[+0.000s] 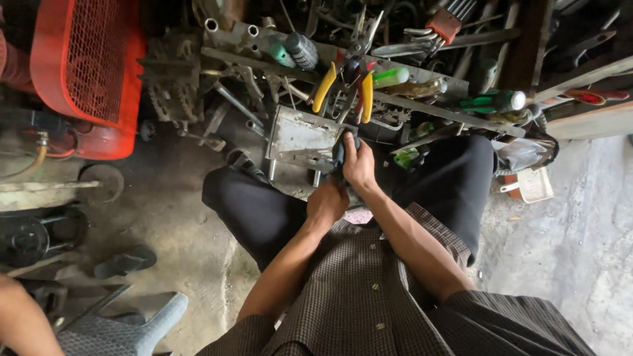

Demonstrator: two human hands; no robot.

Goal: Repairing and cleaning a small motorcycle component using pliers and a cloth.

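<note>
Sitting low between his knees, the left hand (326, 204) closed around the near end of a dark tool (342, 153). The right hand (359, 165) gripped it just beyond, so its length ran away from him toward the grey metal plate (300, 135) beneath the yellow-handled pliers (343, 89).
</note>
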